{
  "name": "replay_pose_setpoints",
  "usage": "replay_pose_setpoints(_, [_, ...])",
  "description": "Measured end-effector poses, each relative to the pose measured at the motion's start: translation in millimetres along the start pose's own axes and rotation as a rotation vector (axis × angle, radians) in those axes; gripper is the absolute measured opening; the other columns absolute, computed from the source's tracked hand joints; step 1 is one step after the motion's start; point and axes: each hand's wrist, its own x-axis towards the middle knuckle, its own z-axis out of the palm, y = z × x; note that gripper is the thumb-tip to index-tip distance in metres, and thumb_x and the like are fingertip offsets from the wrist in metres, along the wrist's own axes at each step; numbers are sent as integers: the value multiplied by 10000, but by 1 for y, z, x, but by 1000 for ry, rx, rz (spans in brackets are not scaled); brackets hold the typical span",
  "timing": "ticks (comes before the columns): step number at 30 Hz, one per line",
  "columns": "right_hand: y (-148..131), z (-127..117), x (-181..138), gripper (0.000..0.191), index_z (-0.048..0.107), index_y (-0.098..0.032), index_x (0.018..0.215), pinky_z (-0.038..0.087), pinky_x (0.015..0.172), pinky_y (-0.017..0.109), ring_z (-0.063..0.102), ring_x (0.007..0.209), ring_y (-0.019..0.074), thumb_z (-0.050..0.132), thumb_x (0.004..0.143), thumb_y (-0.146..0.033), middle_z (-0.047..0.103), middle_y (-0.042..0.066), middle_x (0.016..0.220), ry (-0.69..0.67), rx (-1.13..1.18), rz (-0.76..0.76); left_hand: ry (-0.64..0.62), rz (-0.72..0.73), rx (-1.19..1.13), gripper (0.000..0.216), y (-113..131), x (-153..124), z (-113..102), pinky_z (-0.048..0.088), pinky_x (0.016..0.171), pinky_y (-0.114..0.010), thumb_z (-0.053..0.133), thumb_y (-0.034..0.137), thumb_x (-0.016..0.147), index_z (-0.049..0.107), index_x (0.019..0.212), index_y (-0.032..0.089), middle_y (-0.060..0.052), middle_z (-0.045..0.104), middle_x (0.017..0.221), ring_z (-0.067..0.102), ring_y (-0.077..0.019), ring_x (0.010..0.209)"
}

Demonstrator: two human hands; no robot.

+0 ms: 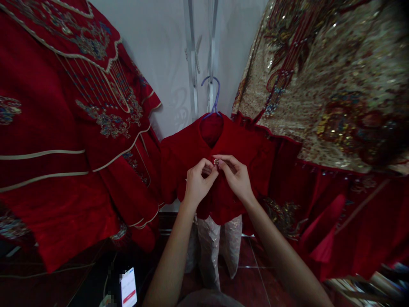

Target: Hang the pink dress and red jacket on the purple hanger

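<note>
A short red jacket (185, 145) hangs in front of me on a purple hanger (217, 100). At its front opening, below the neckline, sits a small shiny button (216, 162) that looks like a decorative fastener. My left hand (201, 177) pinches it from the left with thumb and index finger. From the other side, my right hand (234, 175) grips the same spot between thumb and forefinger. Both hands touch the jacket's front, and the fingertips partly cover the button.
Large embroidered red garments (64, 128) hang at the left. A gold sequined garment (335, 85) hangs at the right above red skirts. Metal rails (191, 51) run down the pale wall. Shiny pale trousers (209, 247) hang below the jacket; a lit phone (128, 288) lies at lower left.
</note>
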Motion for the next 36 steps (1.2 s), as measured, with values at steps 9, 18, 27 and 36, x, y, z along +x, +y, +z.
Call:
replay_pose_setpoints(9, [10,1,-3,266,664,-217,1074,547,838,304,650,919,155,600,838,-323,667,60,1087,-13,68,21,-128,132,269,71,7,1,-17,432,664,-221,510,262,879,568,881,222,4,591,813,560,-117,689])
replay_pose_setpoints(18, [7,-5,-4,313,672,-223,1093,544,848,315,639,906,149,656,796,-320,671,59,1084,-70,96,49,-160,162,305,66,5,1,-19,428,675,-225,517,214,865,563,911,219,6,583,810,550,-119,681])
replay_pose_setpoints(27, [11,-8,3,319,678,-214,1074,549,819,316,637,857,147,674,770,-312,688,53,1014,-90,92,58,-120,175,246,90,-1,2,-9,439,687,-222,532,165,841,590,898,205,0,603,824,557,-116,700])
replay_pose_setpoints(36, [18,-10,1,423,582,-260,1173,556,708,276,599,810,124,663,764,-332,599,44,1151,-132,110,77,-106,127,164,134,-20,17,-8,484,747,-246,525,286,882,624,932,211,-35,641,908,621,-136,788])
